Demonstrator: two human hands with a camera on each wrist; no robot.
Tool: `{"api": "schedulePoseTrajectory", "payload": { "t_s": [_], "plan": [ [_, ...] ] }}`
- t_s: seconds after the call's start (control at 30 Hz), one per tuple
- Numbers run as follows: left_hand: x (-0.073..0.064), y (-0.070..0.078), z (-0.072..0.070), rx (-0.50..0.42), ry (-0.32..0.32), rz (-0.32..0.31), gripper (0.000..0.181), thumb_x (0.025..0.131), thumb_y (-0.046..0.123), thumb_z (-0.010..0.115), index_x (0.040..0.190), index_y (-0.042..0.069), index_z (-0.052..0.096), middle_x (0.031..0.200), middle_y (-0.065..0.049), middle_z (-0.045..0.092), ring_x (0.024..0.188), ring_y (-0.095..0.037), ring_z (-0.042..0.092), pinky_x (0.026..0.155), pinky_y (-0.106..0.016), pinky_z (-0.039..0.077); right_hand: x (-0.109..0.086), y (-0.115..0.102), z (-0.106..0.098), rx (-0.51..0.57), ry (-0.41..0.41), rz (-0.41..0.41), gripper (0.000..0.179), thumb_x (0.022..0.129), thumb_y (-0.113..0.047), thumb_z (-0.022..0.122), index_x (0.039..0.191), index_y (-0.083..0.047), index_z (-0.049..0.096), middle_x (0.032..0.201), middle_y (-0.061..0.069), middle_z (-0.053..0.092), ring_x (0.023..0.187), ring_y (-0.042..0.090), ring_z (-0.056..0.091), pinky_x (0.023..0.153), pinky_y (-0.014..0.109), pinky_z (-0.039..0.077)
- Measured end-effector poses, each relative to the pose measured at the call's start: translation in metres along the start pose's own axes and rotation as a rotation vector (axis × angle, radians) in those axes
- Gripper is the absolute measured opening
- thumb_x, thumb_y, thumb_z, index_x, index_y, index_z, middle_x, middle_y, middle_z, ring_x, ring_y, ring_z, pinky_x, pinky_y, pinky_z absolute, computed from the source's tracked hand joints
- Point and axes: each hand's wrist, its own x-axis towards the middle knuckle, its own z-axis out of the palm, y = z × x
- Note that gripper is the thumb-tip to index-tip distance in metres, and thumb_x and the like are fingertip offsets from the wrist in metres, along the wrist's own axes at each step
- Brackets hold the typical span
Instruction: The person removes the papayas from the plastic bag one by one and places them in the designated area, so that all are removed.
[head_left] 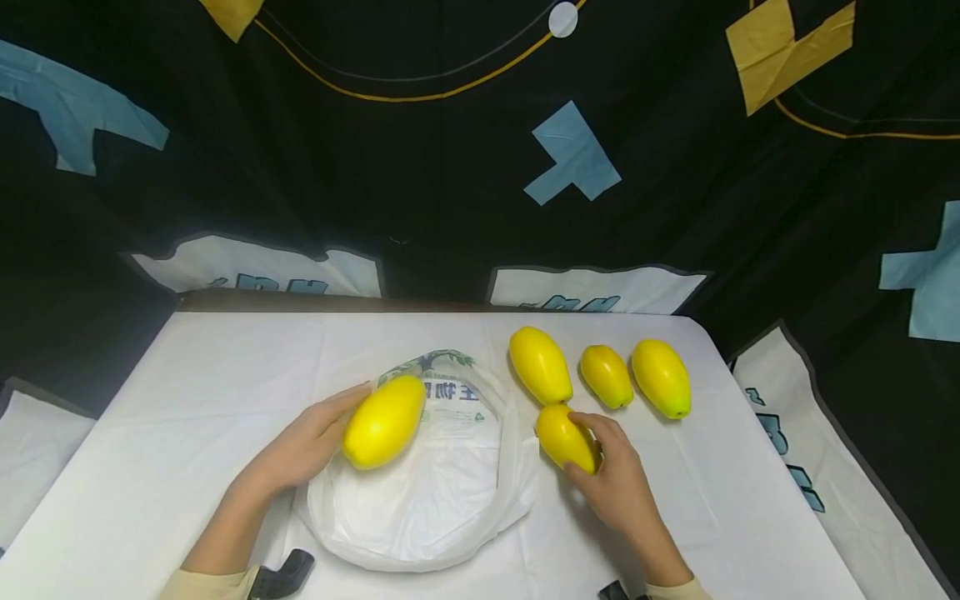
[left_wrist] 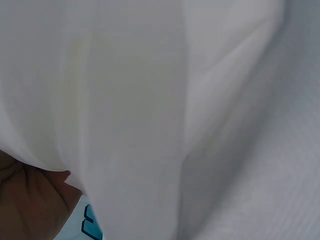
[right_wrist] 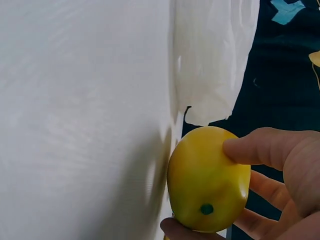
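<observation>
In the head view, a large yellow papaya [head_left: 385, 422] is at the left side of the opening of a white plastic bag [head_left: 465, 533]. My left hand [head_left: 318, 437] holds that papaya from its left, with its fingertips hidden behind the fruit. The left wrist view is mostly filled by the bag's wall, which partly covers the hand. To the right of the bag, my right hand [head_left: 611, 475] grips a smaller papaya [head_left: 562, 435] between thumb and fingers. The right wrist view shows this papaya [right_wrist: 205, 175] with a green spot at its end.
Three more papayas lie toward the back right of the white table: a long one [head_left: 540, 365], a small one [head_left: 606, 375] and another [head_left: 662, 377] at the far right. A black curtain [head_left: 420, 183] with taped patches hangs behind the table.
</observation>
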Motion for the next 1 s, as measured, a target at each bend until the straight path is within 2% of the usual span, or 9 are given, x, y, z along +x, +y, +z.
{"api": "schedulePoseTrajectory", "payload": {
  "t_s": [0.17, 0.27, 0.5, 0.77, 1.0],
  "plan": [
    [0.000, 0.000, -0.001, -0.006, 0.000, 0.008, 0.051, 0.105, 0.036, 0.041, 0.149, 0.009, 0.040, 0.153, -0.010, 0.037, 0.142, -0.034, 0.029, 0.113, -0.058, 0.023, 0.000, 0.001, 0.001, -0.018, -0.017, 0.021, 0.068, 0.072, -0.001, 0.082, 0.133, -0.013, 0.056, 0.134, 0.009, 0.052, 0.120, 0.030, 0.053, 0.098, 0.050, 0.047],
    [0.000, 0.000, -0.001, 0.000, 0.004, 0.020, 0.051, 0.106, 0.035, 0.040, 0.149, 0.008, 0.040, 0.153, -0.012, 0.037, 0.142, -0.035, 0.029, 0.114, -0.058, 0.023, 0.000, 0.000, 0.000, -0.025, -0.022, 0.013, 0.068, 0.072, -0.002, 0.082, 0.134, -0.013, 0.055, 0.135, 0.011, 0.051, 0.120, 0.031, 0.052, 0.099, 0.052, 0.046],
    [0.000, -0.001, -0.002, 0.008, 0.001, 0.025, 0.051, 0.106, 0.034, 0.040, 0.149, 0.007, 0.040, 0.153, -0.013, 0.037, 0.142, -0.035, 0.029, 0.114, -0.057, 0.023, 0.002, -0.008, -0.002, -0.025, -0.006, 0.017, 0.065, 0.078, -0.015, 0.080, 0.137, -0.014, 0.051, 0.142, 0.012, 0.045, 0.132, 0.033, 0.042, 0.105, 0.058, 0.038],
    [-0.001, 0.000, -0.002, 0.012, 0.001, 0.021, 0.052, 0.106, 0.035, 0.040, 0.149, 0.007, 0.039, 0.153, -0.013, 0.036, 0.142, -0.037, 0.028, 0.113, -0.059, 0.023, 0.007, -0.028, 0.002, 0.033, 0.081, -0.045, 0.068, 0.078, -0.021, 0.080, 0.139, -0.013, 0.049, 0.145, 0.007, 0.045, 0.133, 0.029, 0.042, 0.106, 0.055, 0.038],
    [0.001, -0.002, -0.001, 0.006, -0.002, 0.022, 0.051, 0.105, 0.036, 0.041, 0.149, 0.008, 0.040, 0.153, -0.012, 0.037, 0.142, -0.035, 0.029, 0.113, -0.058, 0.023, 0.012, -0.047, 0.009, 0.066, 0.092, -0.093, 0.070, 0.076, -0.024, 0.082, 0.138, -0.017, 0.050, 0.145, 0.004, 0.045, 0.134, 0.025, 0.041, 0.107, 0.056, 0.036]
  ]
}}
